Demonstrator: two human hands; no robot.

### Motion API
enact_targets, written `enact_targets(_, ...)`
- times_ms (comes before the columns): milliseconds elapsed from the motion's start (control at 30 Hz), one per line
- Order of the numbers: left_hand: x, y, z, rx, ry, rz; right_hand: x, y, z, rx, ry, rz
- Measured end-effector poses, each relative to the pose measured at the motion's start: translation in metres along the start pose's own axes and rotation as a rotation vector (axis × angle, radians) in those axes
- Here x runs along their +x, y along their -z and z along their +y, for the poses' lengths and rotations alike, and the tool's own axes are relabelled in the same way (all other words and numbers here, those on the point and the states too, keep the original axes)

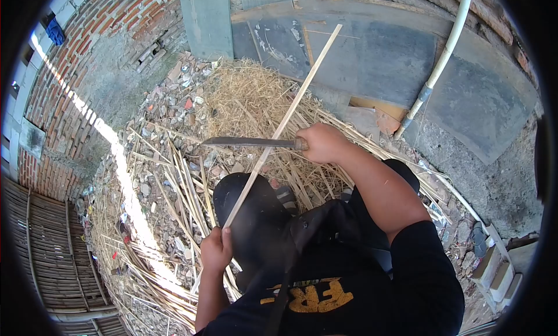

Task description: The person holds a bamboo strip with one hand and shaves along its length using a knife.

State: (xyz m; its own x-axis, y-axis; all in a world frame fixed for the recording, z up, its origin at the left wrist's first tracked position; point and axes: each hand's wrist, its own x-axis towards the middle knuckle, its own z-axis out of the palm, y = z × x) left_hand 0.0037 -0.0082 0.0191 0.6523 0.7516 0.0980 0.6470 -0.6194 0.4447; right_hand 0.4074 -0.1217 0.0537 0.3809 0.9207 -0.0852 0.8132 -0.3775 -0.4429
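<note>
My left hand is closed around the lower end of a long, pale bamboo strip, which slants up and away to the right. In my right hand is the handle of a machete, its dark blade pointing left. The blade lies across the strip near its middle; whether its edge touches the strip I cannot tell. My dark-clad knee is just below the strip. Under the blade, a heap of fine shavings covers the ground.
More split bamboo strips lie on the rubble to the left and beneath me. A white pipe leans by the grey panels ahead. Brick wall and a bamboo slat screen stand at left; a sandal lies at right.
</note>
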Motion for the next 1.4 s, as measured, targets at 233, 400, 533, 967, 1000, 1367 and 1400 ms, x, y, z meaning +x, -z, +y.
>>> enact_targets(233, -0.001, -0.01, -0.016, -0.097, 0.021, 0.021, 0.029, -0.01, 0.036, 0.171, -0.101, 0.063)
enact_targets(400, 0.004, 0.012, -0.007, -0.034, -0.009, -0.047, 0.023, -0.01, 0.034, 0.15, -0.13, 0.123)
enact_targets(533, 0.005, 0.006, -0.005, -0.104, 0.019, -0.076, 0.0, -0.008, -0.008, 0.031, 0.029, 0.011)
enact_targets(967, 0.0, 0.004, -0.01, -0.115, 0.047, -0.051, 0.009, -0.012, -0.014, 0.156, 0.04, 0.033)
enact_targets(1000, 0.003, 0.001, -0.01, -0.125, 0.027, -0.044, 0.004, -0.01, -0.025, 0.085, 0.084, 0.01)
enact_targets(1367, 0.002, 0.009, -0.006, -0.106, 0.036, -0.028, 0.009, -0.017, -0.023, 0.108, 0.071, -0.047)
enact_targets(1400, 0.0, 0.009, -0.005, -0.105, 0.032, -0.03, 0.004, -0.011, -0.032, 0.12, 0.072, -0.038)
